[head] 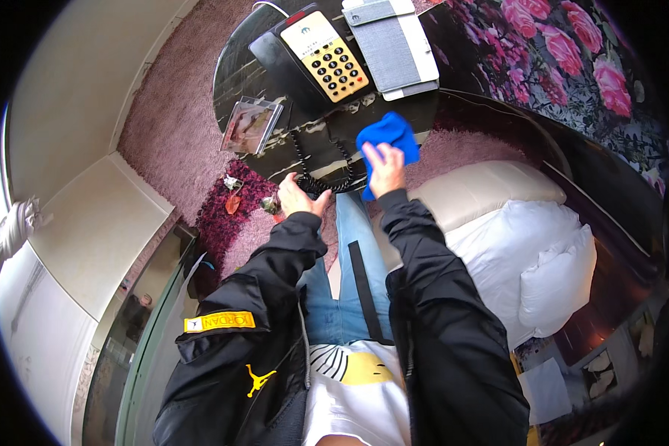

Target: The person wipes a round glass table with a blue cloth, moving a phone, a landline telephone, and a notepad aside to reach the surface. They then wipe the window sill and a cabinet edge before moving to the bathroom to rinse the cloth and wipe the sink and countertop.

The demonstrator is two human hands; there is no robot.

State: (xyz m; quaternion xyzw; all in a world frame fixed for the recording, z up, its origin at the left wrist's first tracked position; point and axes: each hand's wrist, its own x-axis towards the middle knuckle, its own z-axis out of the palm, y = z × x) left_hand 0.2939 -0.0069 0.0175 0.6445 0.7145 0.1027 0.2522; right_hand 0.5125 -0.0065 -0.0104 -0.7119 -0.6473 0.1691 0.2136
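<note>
My right hand [387, 167] holds a blue cloth [397, 134] at the front right edge of a small round table with a dark marble-look top [267, 161]. My left hand [301, 196] is at the table's front edge, fingers apart and holding nothing. Between the hands a black coiled cord [318, 184] loops toward that edge. A desk telephone with a yellow keypad [337, 69] stands farther back, its black handset [276, 61] along its left side. Left of the cord lies a clear plastic case with a picture insert [252, 125].
A grey and white folder-like item [393, 47] lies right of the telephone. White bedding [496, 262] and a beige cushion [490, 189] are at my right. Dry leaves [232, 203] lie on the pink carpet [170, 106]. A wall with a rose print [568, 50] rises behind.
</note>
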